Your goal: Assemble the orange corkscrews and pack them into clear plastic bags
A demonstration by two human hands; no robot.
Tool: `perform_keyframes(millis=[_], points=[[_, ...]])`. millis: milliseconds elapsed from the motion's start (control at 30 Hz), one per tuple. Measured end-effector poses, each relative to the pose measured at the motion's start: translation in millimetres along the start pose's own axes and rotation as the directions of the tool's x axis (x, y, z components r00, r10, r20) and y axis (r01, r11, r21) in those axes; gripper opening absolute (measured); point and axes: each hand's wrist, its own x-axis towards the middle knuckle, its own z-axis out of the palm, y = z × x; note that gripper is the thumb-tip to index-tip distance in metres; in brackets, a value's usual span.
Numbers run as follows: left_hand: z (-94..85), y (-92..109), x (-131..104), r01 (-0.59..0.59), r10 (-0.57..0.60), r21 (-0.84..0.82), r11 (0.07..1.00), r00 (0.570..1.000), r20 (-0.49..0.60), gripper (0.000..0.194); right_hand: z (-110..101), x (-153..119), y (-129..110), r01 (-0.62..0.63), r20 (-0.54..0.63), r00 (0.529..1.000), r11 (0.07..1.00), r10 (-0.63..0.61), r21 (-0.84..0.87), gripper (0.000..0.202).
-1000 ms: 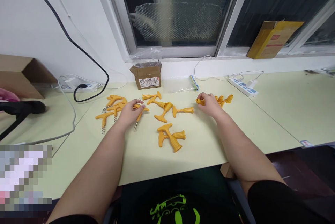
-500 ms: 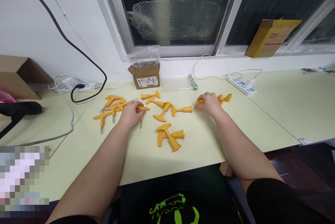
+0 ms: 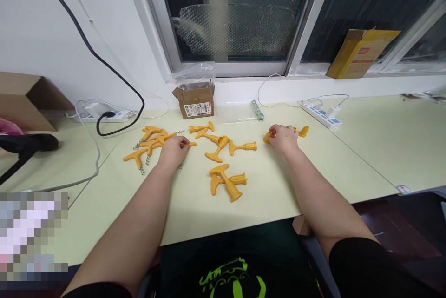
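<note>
At the left pile my left hand [image 3: 173, 153] pinches the orange-yellow T-handle of a corkscrew [image 3: 191, 144], its metal spiral slanting down below the fingers. Several bare corkscrews [image 3: 134, 157] with exposed spirals lie beside that hand on the left. Over on the right, the fingers of my right hand [image 3: 284, 141] are closed on a small yellow sleeve [image 3: 267, 138], partly covered by the hand. Another sleeve [image 3: 304, 131] lies just past it. Between the hands are several sleeved corkscrews [image 3: 243, 146], and two more crossed ones [image 3: 232, 189] lie nearer to me.
Behind the corkscrews stands an open cardboard box [image 3: 197, 108], with a clear plastic bag [image 3: 237, 112] next to it. Power strips sit at the back left [image 3: 120, 116] and back right [image 3: 322, 115]. A black cable [image 3: 139, 107] hangs down on the left.
My right hand has shifted slightly right and now covers more of the sleeves. The corkscrew in my left hand has tilted, and the front left one in the pile has turned.
</note>
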Motion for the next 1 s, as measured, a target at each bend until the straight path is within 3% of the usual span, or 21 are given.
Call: perform_keyframes(millis=[100, 200, 267, 333, 400, 467, 533, 600, 700, 800, 900, 1000], points=[[0.4, -1.8, 2.0, 0.011, -0.011, -0.020, 1.000, 1.000, -0.007, 0.011, 1.8, -0.2, 0.7, 0.012, -0.032, 0.999, 1.000, -0.011, 0.019, 0.033], [0.1, -0.5, 1.8, -0.007, 0.006, -0.020, 1.000, 0.999, -0.035, 0.015, 2.6, -1.0, -1.2, 0.092, -0.162, 0.984, 0.992, -0.077, 0.089, 0.029], [-1.1, 4.3, -1.0, -0.094, 0.093, -0.012, 0.995, 0.993, -0.077, 0.019, 3.6, -2.7, -5.7, 0.262, -0.232, 0.949, 0.946, -0.216, 0.192, 0.023], [-2.6, 12.7, -6.9, -0.244, 0.242, -0.019, 0.970, 0.966, -0.088, 0.024, 6.2, -6.2, -13.1, 0.475, -0.235, 0.878, 0.822, -0.417, 0.315, 0.019], [-3.3, 23.8, -15.0, -0.404, 0.403, -0.057, 0.913, 0.915, -0.028, 0.029, 10.5, -11.3, -22.3, 0.611, -0.190, 0.783, 0.678, -0.592, 0.409, 0.017], [-2.0, 35.0, -23.1, -0.515, 0.524, -0.113, 0.850, 0.847, 0.086, 0.035, 15.5, -16.9, -31.6, 0.660, -0.147, 0.721, 0.608, -0.677, 0.442, 0.017], [1.3, 44.3, -29.0, -0.552, 0.573, -0.154, 0.819, 0.791, 0.212, 0.039, 19.9, -21.3, -39.0, 0.676, -0.117, 0.700, 0.600, -0.705, 0.427, 0.017], [5.2, 50.4, -31.5, -0.539, 0.562, -0.161, 0.826, 0.769, 0.304, 0.040, 23.4, -23.6, -43.1, 0.678, -0.087, 0.699, 0.619, -0.710, 0.397, 0.018], [8.2, 53.9, -30.3, -0.513, 0.531, -0.151, 0.845, 0.772, 0.348, 0.035, 27.7, -23.4, -43.2, 0.663, -0.037, 0.714, 0.659, -0.699, 0.356, 0.019], [5.8, 52.4, -27.6, -0.497, 0.532, -0.189, 0.847, 0.793, 0.296, 0.035, 30.9, -21.0, -39.9, 0.648, -0.043, 0.736, 0.684, -0.676, 0.335, 0.018], [2.3, 48.6, -26.0, -0.418, 0.473, -0.297, 0.858, 0.869, 0.143, 0.036, 31.1, -19.4, -38.9, 0.650, -0.142, 0.746, 0.666, -0.651, 0.366, 0.023], [3.0, 46.2, -24.7, -0.261, 0.310, -0.459, 0.849, 0.950, 0.033, 0.035, 28.6, -21.3, -43.6, 0.696, -0.298, 0.710, 0.570, -0.638, 0.436, 0.025]])
